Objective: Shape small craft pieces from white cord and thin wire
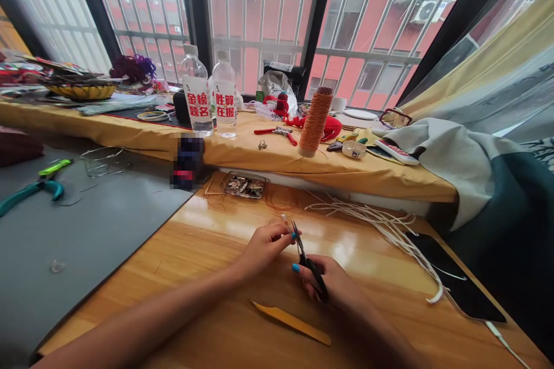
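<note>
My right hand (326, 277) is closed round the black handles of a small pair of scissors (308, 262), whose blades point up and away from me. Close to the blades, the fingers of my left hand (272, 242) are pinched together. A small whitish tip (284, 218) shows just beyond those fingers; what it belongs to is too small to make out. On the wooden table (208, 311) below my hands lies a pair of yellow tweezers (289, 323). Thin orange thread (277, 200) is loosely coiled beyond my left hand.
White cords (381, 222) lie at the right, partly across a black tablet (459, 277). A clear box of small parts (245, 184) stands at the table's back. Teal pliers (43, 187) rest on the grey mat (108, 230). Bottles (225, 98) and an orange thread spool (315, 124) stand on the ledge.
</note>
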